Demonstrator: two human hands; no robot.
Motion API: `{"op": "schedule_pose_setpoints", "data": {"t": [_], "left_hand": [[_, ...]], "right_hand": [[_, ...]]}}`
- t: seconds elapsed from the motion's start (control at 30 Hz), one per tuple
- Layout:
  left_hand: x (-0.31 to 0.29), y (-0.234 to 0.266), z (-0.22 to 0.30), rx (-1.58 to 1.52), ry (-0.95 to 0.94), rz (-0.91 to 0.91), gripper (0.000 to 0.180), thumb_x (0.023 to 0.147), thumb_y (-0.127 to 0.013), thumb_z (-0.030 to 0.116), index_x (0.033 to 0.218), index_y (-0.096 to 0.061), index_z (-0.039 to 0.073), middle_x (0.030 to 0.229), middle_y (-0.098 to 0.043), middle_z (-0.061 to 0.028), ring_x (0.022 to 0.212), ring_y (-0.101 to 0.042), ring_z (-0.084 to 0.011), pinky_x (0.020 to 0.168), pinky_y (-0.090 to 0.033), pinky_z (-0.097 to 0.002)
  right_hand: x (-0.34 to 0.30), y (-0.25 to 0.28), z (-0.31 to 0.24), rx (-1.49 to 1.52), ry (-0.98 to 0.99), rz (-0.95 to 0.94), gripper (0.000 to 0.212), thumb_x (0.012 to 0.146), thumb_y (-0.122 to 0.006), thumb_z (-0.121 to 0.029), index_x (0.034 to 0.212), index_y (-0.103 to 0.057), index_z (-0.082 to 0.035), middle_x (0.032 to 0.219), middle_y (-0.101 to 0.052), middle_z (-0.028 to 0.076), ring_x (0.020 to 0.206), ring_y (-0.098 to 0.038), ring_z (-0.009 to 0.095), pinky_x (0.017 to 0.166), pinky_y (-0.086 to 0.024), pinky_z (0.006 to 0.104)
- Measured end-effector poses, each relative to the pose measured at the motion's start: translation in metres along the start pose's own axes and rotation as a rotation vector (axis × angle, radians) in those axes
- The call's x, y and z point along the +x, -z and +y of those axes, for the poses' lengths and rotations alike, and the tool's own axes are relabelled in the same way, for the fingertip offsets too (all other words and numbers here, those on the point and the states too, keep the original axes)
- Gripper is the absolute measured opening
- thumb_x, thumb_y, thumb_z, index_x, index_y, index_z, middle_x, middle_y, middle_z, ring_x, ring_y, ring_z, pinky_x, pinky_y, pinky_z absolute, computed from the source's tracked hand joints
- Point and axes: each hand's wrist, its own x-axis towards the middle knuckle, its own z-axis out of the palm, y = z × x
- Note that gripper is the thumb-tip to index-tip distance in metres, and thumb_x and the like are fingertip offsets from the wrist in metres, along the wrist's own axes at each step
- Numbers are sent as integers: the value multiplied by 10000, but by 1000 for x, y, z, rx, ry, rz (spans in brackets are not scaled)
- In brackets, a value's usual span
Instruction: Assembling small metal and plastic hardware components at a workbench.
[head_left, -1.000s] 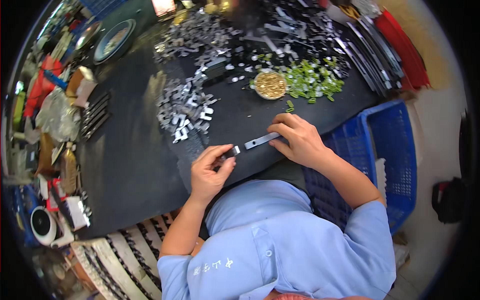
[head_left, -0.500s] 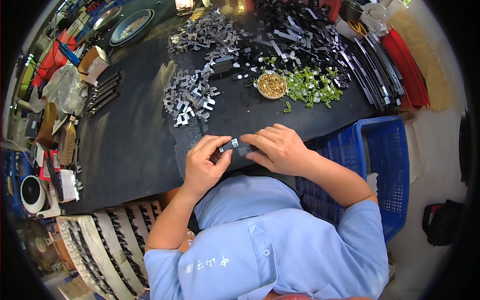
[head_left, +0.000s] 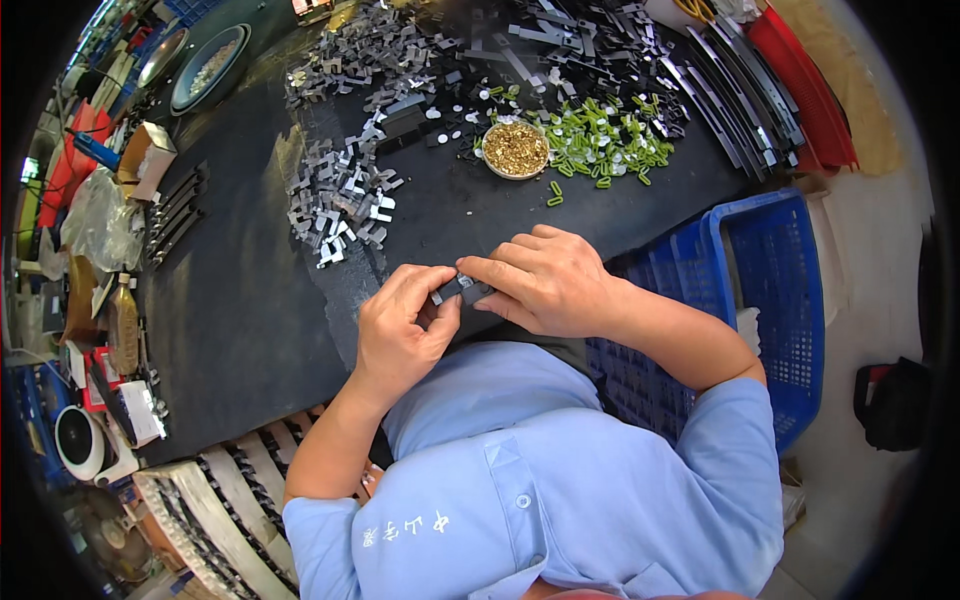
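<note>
In front of my waist, my left hand (head_left: 402,325) pinches a small dark grey metal piece (head_left: 447,291) between thumb and fingertips. My right hand (head_left: 550,284) is closed beside it, its thumb and forefinger on a second dark flat part (head_left: 476,294). Where the two pieces meet, a bright silvery patch shows; the fingers hide the exact fit. Beyond my hands on the black table (head_left: 240,290) lie a round dish of tiny gold-coloured parts (head_left: 516,150), a spread of green oval loops (head_left: 600,140) and a heap of silvery bent brackets (head_left: 340,195).
Long dark metal strips (head_left: 715,115) lie at the right beside a red tray (head_left: 800,90). A blue plastic crate (head_left: 770,310) stands by my right arm. At the left are a plastic bottle (head_left: 124,325), a clear bag (head_left: 105,225) and a small open box (head_left: 147,160).
My hands have drawn closer together, bringing the two pieces into contact or overlap. My right fingertips now reach over the left-hand piece. The whole view has shifted slightly.
</note>
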Motion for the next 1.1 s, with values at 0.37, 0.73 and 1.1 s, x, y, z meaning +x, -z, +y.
{"op": "schedule_pose_setpoints", "data": {"t": [0.37,0.73,1.1], "left_hand": [[16,0,-18,-115,70,-61,268,692,-660,-48,951,-624,12,861,-617,-84,571,-573,-104,478,-457,-221],[15,0,-29,-139,180,-8,280,694,-682,-51,963,-643,17,861,-624,-84,613,-550,-99,525,-440,-210],[10,-5,-26,12,8,150,313,665,-701,-74,961,-634,3,812,-618,-101,614,-599,-133,510,-498,-227]], "right_hand": [[10,-1,21,152,-45,-65,431,628,-745,-229,1013,-603,-97,694,-573,3,620,-567,165,574,-415,295],[-6,-9,42,-13,-42,-169,314,698,-717,-210,972,-598,-113,800,-580,7,691,-577,177,680,-418,329],[28,-46,10,823,-531,84,260,854,-588,-54,1091,-493,-3,734,-596,83,653,-589,138,603,-481,278]]}}
